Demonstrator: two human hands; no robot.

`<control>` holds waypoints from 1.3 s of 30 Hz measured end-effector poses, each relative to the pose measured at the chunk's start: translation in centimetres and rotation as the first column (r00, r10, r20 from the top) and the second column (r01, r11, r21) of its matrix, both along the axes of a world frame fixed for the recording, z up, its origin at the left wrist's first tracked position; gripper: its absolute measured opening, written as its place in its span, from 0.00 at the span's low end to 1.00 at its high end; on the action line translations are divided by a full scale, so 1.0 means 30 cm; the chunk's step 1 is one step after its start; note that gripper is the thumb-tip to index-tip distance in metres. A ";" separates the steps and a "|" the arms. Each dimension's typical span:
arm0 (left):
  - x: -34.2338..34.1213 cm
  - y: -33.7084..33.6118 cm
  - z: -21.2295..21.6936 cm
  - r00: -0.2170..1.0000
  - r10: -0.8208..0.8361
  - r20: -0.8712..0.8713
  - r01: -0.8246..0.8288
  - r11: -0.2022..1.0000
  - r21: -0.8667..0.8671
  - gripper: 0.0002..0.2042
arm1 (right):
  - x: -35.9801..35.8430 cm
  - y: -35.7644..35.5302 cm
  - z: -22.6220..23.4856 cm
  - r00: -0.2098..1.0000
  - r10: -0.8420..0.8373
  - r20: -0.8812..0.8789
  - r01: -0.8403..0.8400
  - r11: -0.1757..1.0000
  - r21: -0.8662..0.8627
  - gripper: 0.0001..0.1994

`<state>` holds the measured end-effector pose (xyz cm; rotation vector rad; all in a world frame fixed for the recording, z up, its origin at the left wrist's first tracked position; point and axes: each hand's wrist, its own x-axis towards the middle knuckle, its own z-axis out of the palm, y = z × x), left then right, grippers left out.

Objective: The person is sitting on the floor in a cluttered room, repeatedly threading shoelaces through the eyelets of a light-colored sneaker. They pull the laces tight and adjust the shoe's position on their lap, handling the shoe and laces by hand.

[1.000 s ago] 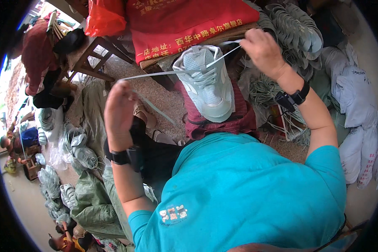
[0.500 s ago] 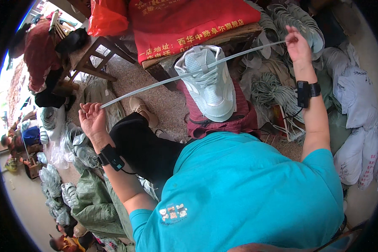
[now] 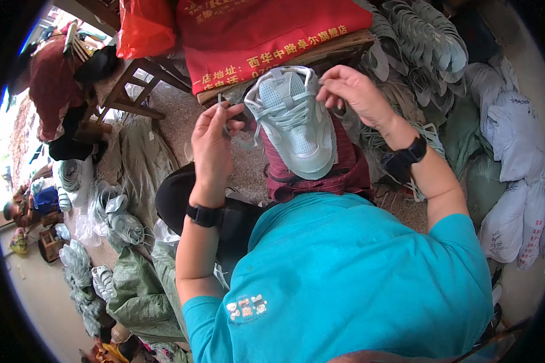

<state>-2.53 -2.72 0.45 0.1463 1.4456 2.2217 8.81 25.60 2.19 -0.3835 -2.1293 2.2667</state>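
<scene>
A pale grey-green sneaker [image 3: 303,154] rests toe toward me on maroon striped cloth [image 3: 351,158] over my lap. Its pale shoelace [image 3: 293,115] crosses the tongue in several rows. Left of the shoe, my left hand [image 3: 214,130] is closed in a pinch on the lace, with a short end sticking up above the fingers and a loose stretch hanging toward the shoe. My right hand [image 3: 354,97] is beside the shoe's right collar, thumb and fingers pinched together where the lace leads into them; its end there is hidden.
Ahead stands a wooden bench under a red printed cloth [image 3: 272,36], with a red plastic bag [image 3: 144,30] beside it. Bundled shoe parts [image 3: 421,42] and white sacks [image 3: 515,145] crowd the right. Green sacking [image 3: 139,290] lies left. Another person [image 3: 57,85] sits at far left.
Both hands have come inward from far apart to either side of the shoe. The lace, stretched straight across above the shoe before, is now slack and lies in crossed rows on it.
</scene>
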 end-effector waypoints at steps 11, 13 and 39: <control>0.119 0.090 -0.031 0.988 -0.151 -0.020 0.138 0.944 -0.300 0.09 | -0.027 -0.057 -0.005 0.903 0.284 -0.321 0.214 0.350 0.912 0.05; 0.121 0.088 -0.006 0.993 -0.118 0.015 0.116 0.935 -0.335 0.09 | -0.026 -0.083 0.014 0.928 0.276 -0.249 0.165 0.293 0.942 0.09; -0.138 0.078 0.068 0.363 -0.736 -0.572 0.108 0.643 -0.758 0.07 | -0.188 0.063 0.181 0.783 0.610 0.119 -0.356 0.283 0.890 0.08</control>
